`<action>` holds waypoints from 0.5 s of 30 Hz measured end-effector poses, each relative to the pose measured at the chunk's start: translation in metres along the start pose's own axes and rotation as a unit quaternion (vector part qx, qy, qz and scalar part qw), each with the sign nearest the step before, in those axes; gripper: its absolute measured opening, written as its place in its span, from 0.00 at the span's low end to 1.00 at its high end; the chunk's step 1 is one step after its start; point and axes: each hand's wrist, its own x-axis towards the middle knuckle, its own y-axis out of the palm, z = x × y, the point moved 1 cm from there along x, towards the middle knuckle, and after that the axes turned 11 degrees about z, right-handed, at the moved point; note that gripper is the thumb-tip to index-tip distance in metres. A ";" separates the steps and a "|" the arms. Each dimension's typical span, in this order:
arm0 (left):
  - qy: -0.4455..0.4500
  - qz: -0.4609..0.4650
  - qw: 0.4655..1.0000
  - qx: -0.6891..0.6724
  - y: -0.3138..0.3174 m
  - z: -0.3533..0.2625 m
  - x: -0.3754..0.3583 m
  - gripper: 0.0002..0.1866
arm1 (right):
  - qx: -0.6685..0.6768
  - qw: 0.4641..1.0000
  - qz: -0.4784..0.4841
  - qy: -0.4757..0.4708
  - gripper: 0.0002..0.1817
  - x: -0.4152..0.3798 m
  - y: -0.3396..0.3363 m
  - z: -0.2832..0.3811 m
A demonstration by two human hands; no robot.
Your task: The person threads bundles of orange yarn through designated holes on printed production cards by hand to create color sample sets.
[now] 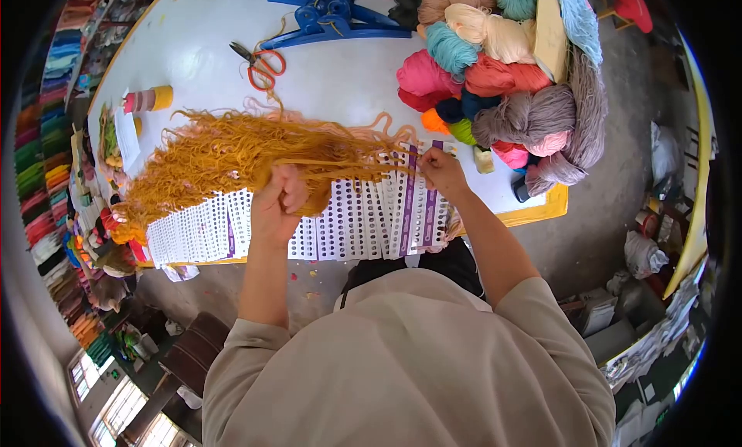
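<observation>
A large bundle of mustard-yellow yarn (209, 157) stretches across the table over rows of white punched cards (348, 223). My left hand (280, 196) is closed around the bundle near its middle, with strands hanging below the fist. Over at the bundle's right end, my right hand (440, 171) pinches the ends of some thin strands above the cards. Those strands run fairly straight between the two hands. Pale pink yarn (386, 127) lies behind the mustard bundle, partly hidden by it.
Scissors with orange handles (265, 70) lie beyond the yarn, near a blue plastic stand (332, 18). Skeins in many colours (495, 76) are piled at the right. Thread spools (147, 99) sit at the left. The table's yellow edge (541, 211) is close to my right forearm.
</observation>
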 end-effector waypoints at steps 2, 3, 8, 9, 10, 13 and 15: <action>0.080 -0.016 0.992 -0.094 -0.001 -0.013 -0.004 0.08 | 0.022 1.000 0.008 -0.010 0.09 0.002 -0.001 -0.002; 0.133 0.007 0.985 -0.109 -0.009 -0.030 -0.006 0.08 | 0.022 1.000 0.008 -0.010 0.09 0.002 -0.002 0.000; 0.226 -0.009 0.972 -0.063 -0.026 -0.120 -0.006 0.08 | -0.018 1.000 0.006 0.020 0.09 0.001 -0.001 0.006; 0.203 -0.059 0.977 -0.002 -0.036 -0.119 -0.002 0.08 | -0.037 0.999 0.003 0.014 0.09 0.000 0.000 0.007; 0.172 -0.074 0.982 0.014 -0.044 -0.111 0.001 0.09 | -0.037 0.999 0.004 0.013 0.09 0.000 0.001 0.007; 0.098 -0.124 0.984 0.077 -0.031 -0.080 0.003 0.12 | -0.043 0.999 -0.004 0.015 0.10 -0.002 0.001 0.008; 0.066 -0.110 0.987 0.091 -0.027 -0.070 -0.003 0.16 | -0.047 0.999 0.003 0.010 0.10 -0.003 0.000 0.008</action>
